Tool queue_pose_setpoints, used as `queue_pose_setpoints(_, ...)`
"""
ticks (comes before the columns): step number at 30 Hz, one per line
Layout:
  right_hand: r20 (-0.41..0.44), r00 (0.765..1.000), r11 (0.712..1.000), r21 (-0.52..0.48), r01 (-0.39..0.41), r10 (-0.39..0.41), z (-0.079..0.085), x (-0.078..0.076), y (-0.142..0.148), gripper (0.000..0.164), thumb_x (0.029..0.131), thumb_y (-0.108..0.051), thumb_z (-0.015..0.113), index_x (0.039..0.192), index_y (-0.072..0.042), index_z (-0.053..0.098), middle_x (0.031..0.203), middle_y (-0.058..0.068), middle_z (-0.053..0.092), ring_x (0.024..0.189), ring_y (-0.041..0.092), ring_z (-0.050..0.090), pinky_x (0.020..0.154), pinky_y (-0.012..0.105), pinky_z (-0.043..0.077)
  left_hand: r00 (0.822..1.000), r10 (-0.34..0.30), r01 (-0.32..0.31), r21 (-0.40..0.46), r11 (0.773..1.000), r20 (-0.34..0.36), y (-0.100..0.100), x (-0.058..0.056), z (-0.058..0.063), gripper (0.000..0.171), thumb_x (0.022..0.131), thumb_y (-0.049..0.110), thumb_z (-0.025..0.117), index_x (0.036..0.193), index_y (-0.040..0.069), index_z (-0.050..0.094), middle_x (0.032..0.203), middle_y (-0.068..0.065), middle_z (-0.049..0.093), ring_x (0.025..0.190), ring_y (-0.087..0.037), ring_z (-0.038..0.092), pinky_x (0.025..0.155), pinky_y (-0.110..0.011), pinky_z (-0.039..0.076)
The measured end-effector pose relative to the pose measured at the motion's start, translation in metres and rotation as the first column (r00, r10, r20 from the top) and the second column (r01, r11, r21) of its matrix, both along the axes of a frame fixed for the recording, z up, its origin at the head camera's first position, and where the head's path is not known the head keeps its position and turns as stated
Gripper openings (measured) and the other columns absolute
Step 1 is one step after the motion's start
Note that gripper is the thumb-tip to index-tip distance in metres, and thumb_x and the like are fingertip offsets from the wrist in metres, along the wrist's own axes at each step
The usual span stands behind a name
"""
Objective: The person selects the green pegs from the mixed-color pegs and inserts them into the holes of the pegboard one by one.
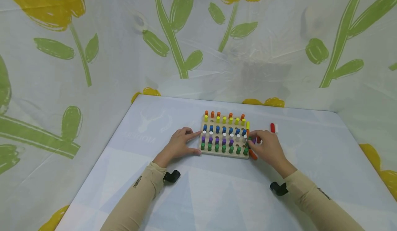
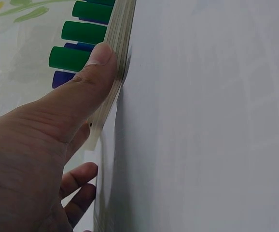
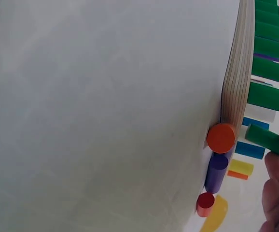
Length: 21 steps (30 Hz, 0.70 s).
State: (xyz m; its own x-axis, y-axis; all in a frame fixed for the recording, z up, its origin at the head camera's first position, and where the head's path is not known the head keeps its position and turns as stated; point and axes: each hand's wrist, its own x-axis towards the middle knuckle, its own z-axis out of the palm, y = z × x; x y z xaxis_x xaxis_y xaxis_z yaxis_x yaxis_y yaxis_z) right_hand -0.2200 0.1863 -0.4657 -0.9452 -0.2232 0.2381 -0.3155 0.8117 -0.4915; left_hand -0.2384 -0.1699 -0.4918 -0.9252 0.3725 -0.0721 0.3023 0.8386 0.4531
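Observation:
A wooden pegboard (image 1: 218, 152) carries rows of orange, yellow, blue, white, purple and green pegs, with a few bare holes among them. My left hand (image 1: 180, 144) is at its left side, index finger extended to the side edge and thumb at the near corner. In the left wrist view, the thumb (image 2: 98, 67) lies against the board's layered edge beside the green pegs. My right hand (image 1: 269, 146) pinches a loose green peg (image 3: 267, 139) between thumb and fingers, just over the board's right end. Its tip is close to the blue pegs (image 3: 250, 150) in the right wrist view.
Loose pegs lie along the board's right side, among them an orange peg (image 1: 253, 154), a purple peg (image 3: 216, 171) and a red peg (image 3: 205, 204). Farther right are another red peg (image 1: 272, 128) and a white peg (image 1: 277, 128). Flower-printed sheeting (image 1: 217, 72) rises behind the table.

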Motion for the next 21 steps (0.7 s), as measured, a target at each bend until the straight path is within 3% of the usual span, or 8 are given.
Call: queue_pose_setpoints(21,0.068,0.997,1.000,0.012,-0.022,0.022,0.0003,0.0042,-0.0031,0.023,0.090,-0.022,0.078,0.109,-0.008,0.075,0.089,0.001,0.070,0.092,0.024,0.060,0.085,0.049,0.041,1.000,0.001,-0.001,0.004,1.000,-0.002,0.0001,0.0001,-0.0003,0.088,0.078,0.061,0.081,0.154,0.033,0.046,0.139,-0.007,0.045,0.126,-0.029,0.041,0.113,-0.048,0.032)
